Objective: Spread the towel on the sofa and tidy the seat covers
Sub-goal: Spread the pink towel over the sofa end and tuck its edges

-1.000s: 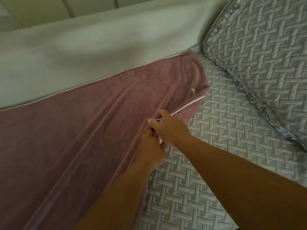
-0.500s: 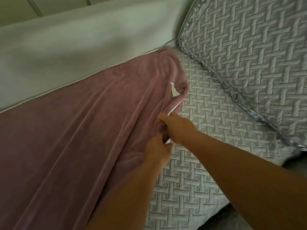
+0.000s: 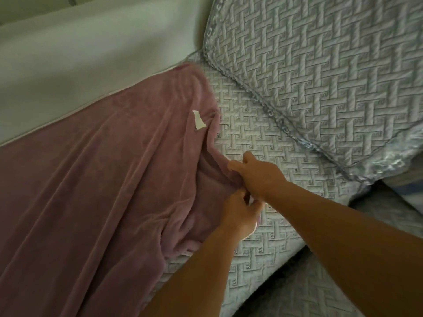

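Note:
A mauve plush towel (image 3: 96,179) lies spread over the left of the sofa seat, with long creases and a small white label (image 3: 198,120) near its right edge. The grey quilted seat cover (image 3: 256,138) shows to its right. My right hand (image 3: 258,175) pinches the towel's right edge where it bunches. Just below it, my left hand (image 3: 238,213) grips the same edge. Both hands sit close together, fingers closed on the fabric.
The pale sofa backrest (image 3: 91,58) runs across the top left. A grey quilted cushion (image 3: 320,72) with a shiny trim rests at the upper right, overlapping the seat cover. The seat's front edge (image 3: 297,250) drops off at lower right, with more quilted fabric (image 3: 320,291) below.
The towel's right edge has been folded over so the white label lies on top and the white hem is hidden. Both hands stay on that edge, slightly lower in view.

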